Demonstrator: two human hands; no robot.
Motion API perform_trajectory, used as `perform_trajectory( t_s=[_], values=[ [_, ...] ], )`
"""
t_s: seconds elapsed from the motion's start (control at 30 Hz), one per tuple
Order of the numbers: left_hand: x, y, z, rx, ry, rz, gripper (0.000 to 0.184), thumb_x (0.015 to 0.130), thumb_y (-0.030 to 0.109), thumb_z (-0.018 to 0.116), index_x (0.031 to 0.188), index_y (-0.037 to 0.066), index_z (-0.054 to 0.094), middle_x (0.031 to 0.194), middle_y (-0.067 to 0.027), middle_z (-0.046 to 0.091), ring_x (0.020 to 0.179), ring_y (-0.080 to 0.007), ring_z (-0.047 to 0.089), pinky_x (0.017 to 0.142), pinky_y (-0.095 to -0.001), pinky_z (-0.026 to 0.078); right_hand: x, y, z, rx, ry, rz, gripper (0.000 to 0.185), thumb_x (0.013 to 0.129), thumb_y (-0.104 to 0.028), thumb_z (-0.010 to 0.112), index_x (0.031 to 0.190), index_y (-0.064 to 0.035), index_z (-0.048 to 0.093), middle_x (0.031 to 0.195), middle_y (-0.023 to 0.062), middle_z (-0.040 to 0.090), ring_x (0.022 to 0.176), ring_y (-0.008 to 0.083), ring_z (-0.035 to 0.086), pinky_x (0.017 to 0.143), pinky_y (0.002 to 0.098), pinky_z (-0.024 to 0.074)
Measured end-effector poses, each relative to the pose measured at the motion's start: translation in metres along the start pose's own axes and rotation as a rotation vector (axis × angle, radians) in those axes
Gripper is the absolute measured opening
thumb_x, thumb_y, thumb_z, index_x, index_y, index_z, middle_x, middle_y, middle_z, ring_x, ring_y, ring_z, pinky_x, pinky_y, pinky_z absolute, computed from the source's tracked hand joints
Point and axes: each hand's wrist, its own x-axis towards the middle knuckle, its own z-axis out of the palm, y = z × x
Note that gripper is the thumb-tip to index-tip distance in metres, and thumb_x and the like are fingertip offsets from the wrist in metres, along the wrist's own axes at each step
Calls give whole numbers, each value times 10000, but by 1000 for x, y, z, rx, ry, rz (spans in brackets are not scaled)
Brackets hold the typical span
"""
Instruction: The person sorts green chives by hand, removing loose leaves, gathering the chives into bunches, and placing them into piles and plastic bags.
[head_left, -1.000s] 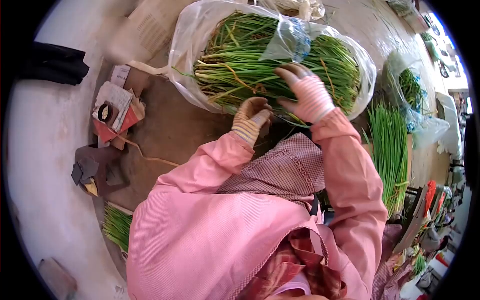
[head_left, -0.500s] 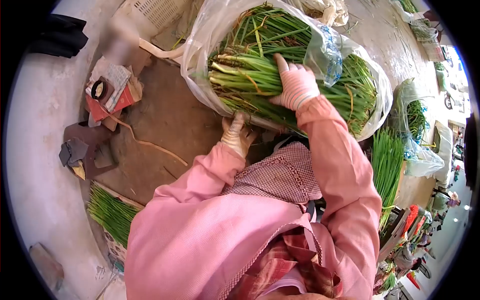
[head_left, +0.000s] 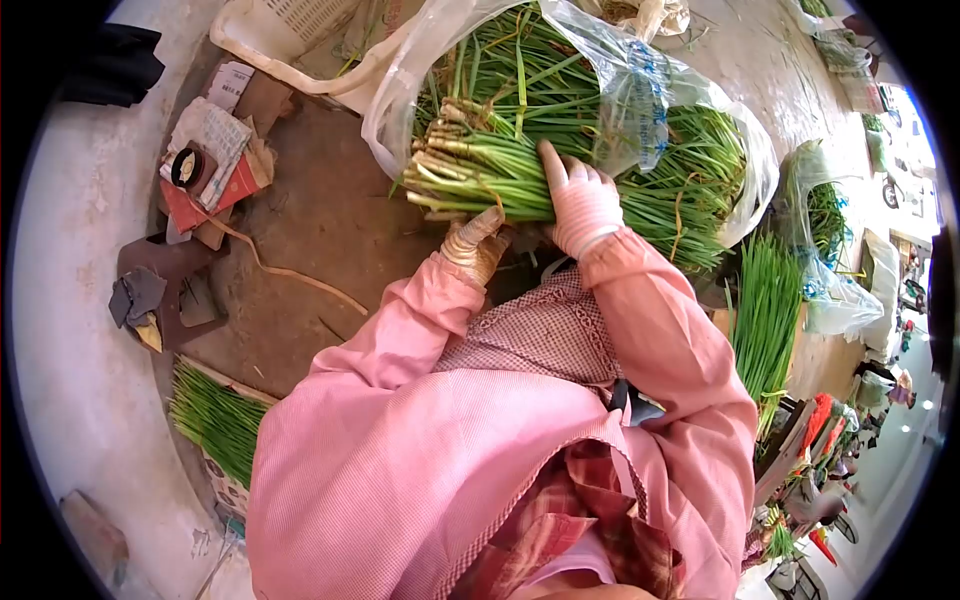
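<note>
A clear plastic bag [head_left: 395, 120] lies open, full of long green stalks [head_left: 560, 65]. At its near side a bundle of stalks [head_left: 480, 170] with pale root ends to the left is raised over the bag's edge. My right hand [head_left: 582, 200], in a striped glove, is wrapped over this bundle from above. Below the pale ends is my left hand [head_left: 478, 245], also gloved, its thumb up against the underside of the bundle and its fingers curled. Thin tan ties cross the stalks.
A white crate [head_left: 290, 30] stands behind the bag. At left are a dark stool [head_left: 180, 300], papers with a tape roll [head_left: 187, 167], and more stalks [head_left: 215, 415]. Upright green stalks [head_left: 765, 310] and another bag [head_left: 835, 290] are at right, with people farther off.
My right hand has closed over the bundle and brought it toward me, over the bag's near edge. My left hand has moved down and left, then up against the bundle's root end.
</note>
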Motion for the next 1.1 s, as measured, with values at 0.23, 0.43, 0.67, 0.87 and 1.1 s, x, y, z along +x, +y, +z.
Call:
perform_trajectory(
  t_s=[0.23,0.43,0.67,0.87,1.1],
  values=[
    [-41,24,-1,264,206,-11,677,662,5,678,1235,168,356,1156,-54,453,1022,-245,468,862,-419,399,30,50,-26,547,-153,-94,887,532,-161,757,1280,-95,283,1057,133,555,949,234,544,836,307,431],
    [-81,15,37,635,99,-16,435,727,19,640,1118,44,449,1006,-94,510,925,-214,522,751,-319,479,34,128,-20,1372,-102,17,770,549,9,766,1212,-43,378,1072,79,555,979,163,513,845,286,425],
    [44,-6,72,603,-357,620,848,594,291,778,1267,73,309,1111,-123,452,1048,-272,440,893,-404,373,-2,110,-37,1330,-30,-9,906,524,54,752,1301,-81,307,1161,46,491,1054,157,450,883,299,384],
    [74,7,78,20,-447,113,709,637,328,753,1200,70,409,1091,-82,526,975,-218,528,830,-341,466,-37,82,-78,393,57,-53,1078,374,-301,824,1282,-55,297,1231,233,386,1141,379,377,950,383,326],
    [37,17,102,74,-521,-26,864,574,221,788,1279,92,306,1229,-96,426,1128,-263,423,960,-389,363,-18,51,-134,314,375,-192,1100,372,-355,825,1283,-82,272,1249,220,357,1163,401,330,963,441,300]
  ],
)
